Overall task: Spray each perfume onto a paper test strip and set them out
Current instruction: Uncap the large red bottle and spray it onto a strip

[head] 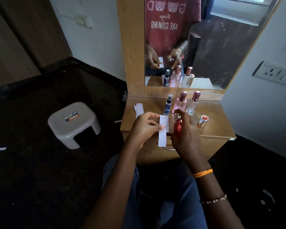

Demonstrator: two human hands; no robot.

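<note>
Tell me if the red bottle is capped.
Uncapped: the red bottle shows a bare nozzle, and its cap lies on the dresser.

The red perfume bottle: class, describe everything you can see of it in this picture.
The red perfume bottle looks like glossy red glass with a silvery spray head on top. Its cap is off. It is held upright in the right hand, fingers wrapped round its body and one finger over the sprayer, above the front edge of the wooden dressing table. Its nozzle faces the white paper test strip pinched in the left hand.
</note>
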